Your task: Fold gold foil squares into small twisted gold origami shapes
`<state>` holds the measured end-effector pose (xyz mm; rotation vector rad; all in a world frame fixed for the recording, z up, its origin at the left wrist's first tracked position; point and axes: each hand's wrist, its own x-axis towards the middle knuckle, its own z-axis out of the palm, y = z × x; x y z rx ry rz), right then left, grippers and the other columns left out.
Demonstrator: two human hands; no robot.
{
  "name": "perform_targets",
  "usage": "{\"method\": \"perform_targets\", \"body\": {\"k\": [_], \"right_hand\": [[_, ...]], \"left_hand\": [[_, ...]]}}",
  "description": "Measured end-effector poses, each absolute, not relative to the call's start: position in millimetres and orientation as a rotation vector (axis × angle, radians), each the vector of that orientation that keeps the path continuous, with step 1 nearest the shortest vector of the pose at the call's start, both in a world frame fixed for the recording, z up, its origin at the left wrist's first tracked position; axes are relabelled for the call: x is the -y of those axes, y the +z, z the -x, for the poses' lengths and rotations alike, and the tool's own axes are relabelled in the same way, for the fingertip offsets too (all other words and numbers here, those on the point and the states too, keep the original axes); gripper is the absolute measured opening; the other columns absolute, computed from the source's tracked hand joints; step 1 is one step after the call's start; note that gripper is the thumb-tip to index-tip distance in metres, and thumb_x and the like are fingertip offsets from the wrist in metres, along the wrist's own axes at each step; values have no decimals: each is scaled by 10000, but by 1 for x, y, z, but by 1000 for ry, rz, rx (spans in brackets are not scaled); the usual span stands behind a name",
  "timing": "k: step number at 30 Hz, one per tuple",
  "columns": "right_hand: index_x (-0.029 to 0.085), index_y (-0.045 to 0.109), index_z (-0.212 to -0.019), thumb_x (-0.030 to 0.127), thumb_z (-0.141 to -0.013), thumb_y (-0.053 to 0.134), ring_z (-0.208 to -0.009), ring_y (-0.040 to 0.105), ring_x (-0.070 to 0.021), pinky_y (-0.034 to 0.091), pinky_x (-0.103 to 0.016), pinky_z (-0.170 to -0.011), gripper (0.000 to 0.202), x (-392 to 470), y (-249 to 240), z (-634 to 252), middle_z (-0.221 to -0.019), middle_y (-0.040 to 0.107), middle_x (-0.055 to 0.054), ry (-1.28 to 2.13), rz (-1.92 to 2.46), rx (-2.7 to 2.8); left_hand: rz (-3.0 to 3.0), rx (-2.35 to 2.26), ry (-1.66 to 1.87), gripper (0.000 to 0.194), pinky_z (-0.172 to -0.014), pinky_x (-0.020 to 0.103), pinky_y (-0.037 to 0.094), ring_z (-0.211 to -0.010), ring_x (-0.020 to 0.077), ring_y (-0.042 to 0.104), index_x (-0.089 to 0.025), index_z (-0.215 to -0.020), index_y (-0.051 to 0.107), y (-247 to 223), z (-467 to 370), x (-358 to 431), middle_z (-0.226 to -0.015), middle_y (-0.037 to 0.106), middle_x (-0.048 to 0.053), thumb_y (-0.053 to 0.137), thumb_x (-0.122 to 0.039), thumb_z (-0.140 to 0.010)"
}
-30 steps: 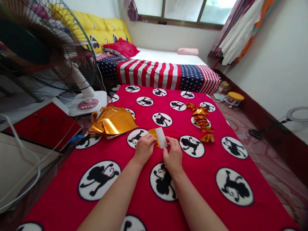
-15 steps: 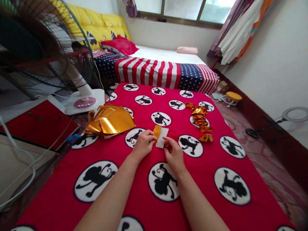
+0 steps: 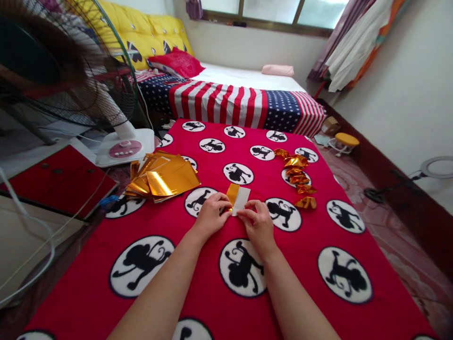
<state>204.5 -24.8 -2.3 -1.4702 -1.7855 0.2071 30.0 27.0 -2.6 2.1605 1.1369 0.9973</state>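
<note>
A partly folded piece of foil paper, gold on its left part and white on its right, lies on the red cloth with monkey prints. My left hand pinches its lower left edge. The fingers of my right hand are pressed together at its lower right corner. Left of the hands is a loose stack of gold foil sheets. Several folded gold foil pieces form a row at the right.
A fan stands at the left beside a red panel. Beyond the cloth is a bed with a red pillow. A yellow stool and a ring-shaped stand are on the right.
My right hand has shifted from the paper's right side down to its lower corner, with the fingers closer together. My left hand stays at the left edge. The view has shifted slightly.
</note>
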Motion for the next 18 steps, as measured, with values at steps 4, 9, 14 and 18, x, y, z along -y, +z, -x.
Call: {"method": "perform_targets", "body": {"k": [4, 9, 14, 18], "right_hand": [[249, 744, -858, 188, -864, 646, -907, 543, -195, 445, -327, -813, 116, 18, 1, -204, -926, 633, -37, 256, 1484, 1799], [234, 717, -813, 243, -858, 653, -853, 584, -170, 432, -273, -715, 79, 11, 4, -200, -876, 637, -17, 345, 1608, 1748], [239, 697, -784, 280, -846, 647, -775, 583, -141, 389, -251, -636, 89, 8, 5, -198, -855, 627, 5, 370, 1715, 1723], [230, 670, -752, 296, -837, 649, -743, 569, -129, 361, -255, -624, 110, 5, 6, -196, -854, 617, 13, 323, 1783, 1732]], "left_hand": [[-2158, -1133, 1002, 113, -846, 345, 491, -909, 195, 596, -197, -833, 729, -4, -30, -26, -948, 645, 52, 698, -121, -755], [-2143, -1141, 1002, 96, -842, 346, 494, -913, 195, 599, -188, -836, 732, -4, -30, -27, -951, 651, 57, 693, -133, -769], [-2131, -1137, 1012, 90, -845, 352, 497, -913, 197, 602, -194, -826, 735, -3, -30, -26, -953, 656, 59, 695, -137, -769], [-2128, -1138, 1005, 88, -846, 354, 498, -910, 198, 603, -191, -831, 737, -3, -30, -27, -950, 656, 61, 691, -140, -775]]}}
